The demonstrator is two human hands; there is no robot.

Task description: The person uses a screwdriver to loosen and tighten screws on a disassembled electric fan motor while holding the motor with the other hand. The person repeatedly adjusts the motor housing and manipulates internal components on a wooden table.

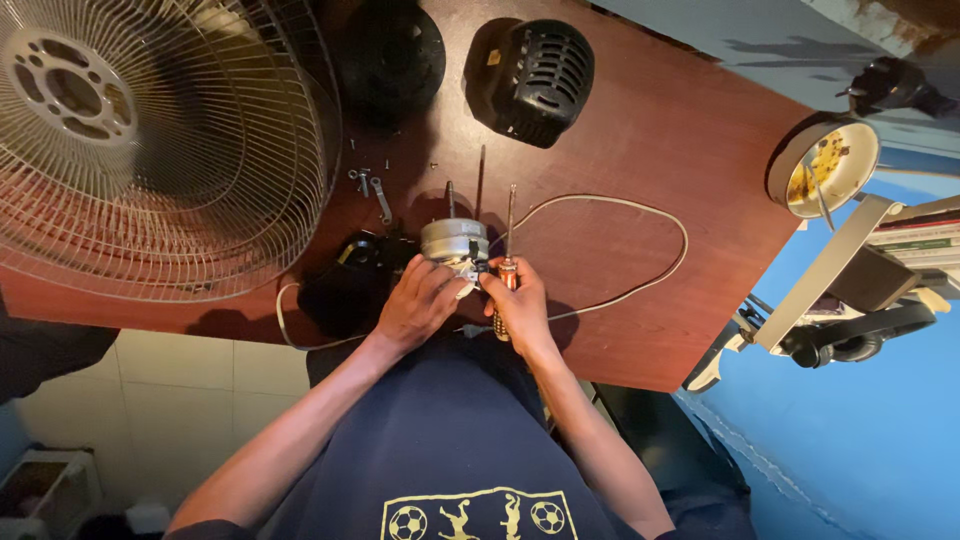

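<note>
A silver cylindrical fan motor (453, 240) stands on the reddish-brown table (680, 130), its thin shaft (450, 196) pointing away from me. My left hand (412, 305) grips the motor's near side, fingers wrapped over its wiring. My right hand (518, 308) is closed on a screwdriver (509, 232) with an amber handle, its metal shank running up beside the motor's right side. Both hands touch at the motor's near edge. A black housing (348, 285) lies just left of my left hand.
A large wire fan guard (150, 140) covers the table's left. A black vented motor cover (538, 80) and a round black part (395, 55) lie at the far side. Loose screws and a small wrench (378, 195), a looping white cord (650, 215), a dirty bowl (828, 165), headphones (850, 338).
</note>
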